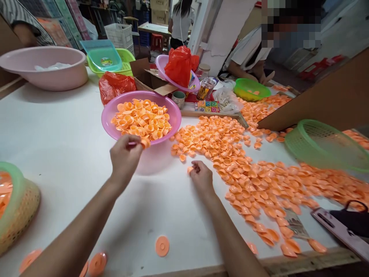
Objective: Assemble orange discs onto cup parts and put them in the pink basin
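My left hand (125, 157) is at the near rim of a pink basin (108, 122), its fingers closed on a small orange plastic cup-shaped piece (145, 143). Many similar orange pieces (141, 117) fill the basin. My right hand (202, 177) is low over the white table, beside the near left edge of a wide spread of loose orange shells (245, 165). Its fingers pinch a small orange piece (189, 170), mostly covered by the fingertips. Flat round orange discs (162, 246) lie near the front edge of the table.
A green basket (29, 211) with orange pieces stands at the left, and a green mesh basket (323, 144) at the right. A pale pink basin (54, 77) sits far left. Red bags (115, 86) and a cardboard box (150, 79) are behind. Co-workers (248, 54) are nearby.
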Motion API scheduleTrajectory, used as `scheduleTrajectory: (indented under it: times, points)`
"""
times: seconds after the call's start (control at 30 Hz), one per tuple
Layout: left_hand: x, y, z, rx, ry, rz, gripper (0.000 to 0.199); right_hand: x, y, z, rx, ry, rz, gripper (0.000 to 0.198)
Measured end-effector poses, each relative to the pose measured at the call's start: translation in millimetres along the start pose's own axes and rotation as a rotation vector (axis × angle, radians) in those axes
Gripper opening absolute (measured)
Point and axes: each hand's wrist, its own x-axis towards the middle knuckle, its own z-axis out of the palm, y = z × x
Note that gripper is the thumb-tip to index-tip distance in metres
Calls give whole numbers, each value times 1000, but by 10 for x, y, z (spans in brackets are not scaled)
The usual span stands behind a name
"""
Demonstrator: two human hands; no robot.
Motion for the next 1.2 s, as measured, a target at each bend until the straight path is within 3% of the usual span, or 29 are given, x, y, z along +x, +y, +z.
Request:
scheduleTrajectory:
  times: [0.1, 0.2, 0.27, 0.37, 0.47, 0.57, 0.73, 0.83, 0.93, 1.03, 1.2]
  points:
    - [379, 1, 44, 88, -13, 56, 19, -436, -93, -150, 120, -113, 70, 21]
    - [184, -57, -71, 142, -74, 193, 26, -925, -222, -275, 261, -268, 219, 20]
    - [-214, -140, -226, 157, -312, 254, 19, -1230, -312, -311, 331, -387, 345, 13]
    - [-964, -338, -443, 176, -890, 263, 13, -1588, -415, -290, 320, -515, 433, 3]
    - [-1584, -543, -522, 334, -1090, 231, 15, -1802, -456, -205, 241, -587, 424, 5]
    - [-1889, -649, -509, 371, -1075, 196, 16, -1911, -471, -102, 164, -574, 347, 10]
    - [-1886, -620, -553, 316, -1044, 165, 17, -1998, -515, -19, 20, -531, 166, 16]
    - [-1828, -543, -580, 240, -1098, 37, 17, -2019, -531, -32, -14, -553, 105, 16]
    - [-1850, -485, -526, 282, -1020, -109, 6, -2028, -535, -45, -40, -550, 69, 16]
    - [-1931, -502, -454, 382, -956, -58, 16, -2056, -538, -34, -63, -537, 39, 17]
    - [-2031, -592, -457, 375, -949, 88, 21, -2157, -550, 2, -11, -513, 53, 14]
